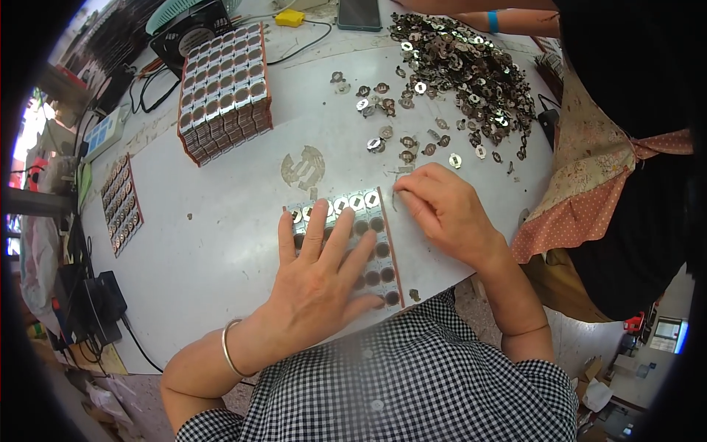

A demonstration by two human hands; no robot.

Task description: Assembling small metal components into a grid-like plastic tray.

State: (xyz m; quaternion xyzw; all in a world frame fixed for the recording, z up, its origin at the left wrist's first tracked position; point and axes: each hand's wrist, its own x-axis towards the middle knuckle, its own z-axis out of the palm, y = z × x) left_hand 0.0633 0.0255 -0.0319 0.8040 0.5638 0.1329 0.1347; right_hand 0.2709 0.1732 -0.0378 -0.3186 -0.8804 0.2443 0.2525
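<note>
Seen from above at a round white worktable: left hand pressed flat, fingers spread wide, over a brown-edged tray of round pockets lying at the table's near edge. Silver metal clips already seated along the tray's top row; dark pockets lower down still unfilled. Right hand resting just beside the tray's upper right corner, fingers curled narrow with the tips pinched together at that corner; whether a clip sits between them, impossible to tell. Beyond the hands, a large loose heap of small metal clips across the far right of the table, with stray clips scattered between heap and tray. At far left, a tall stack of filled trays; nearer the left rim, one more filled tray lying apart. A dark phone and a small yellow object at the far edge. On the right, another person in a floral and dotted apron, forearm with a blue wristband reaching over the heap.
</note>
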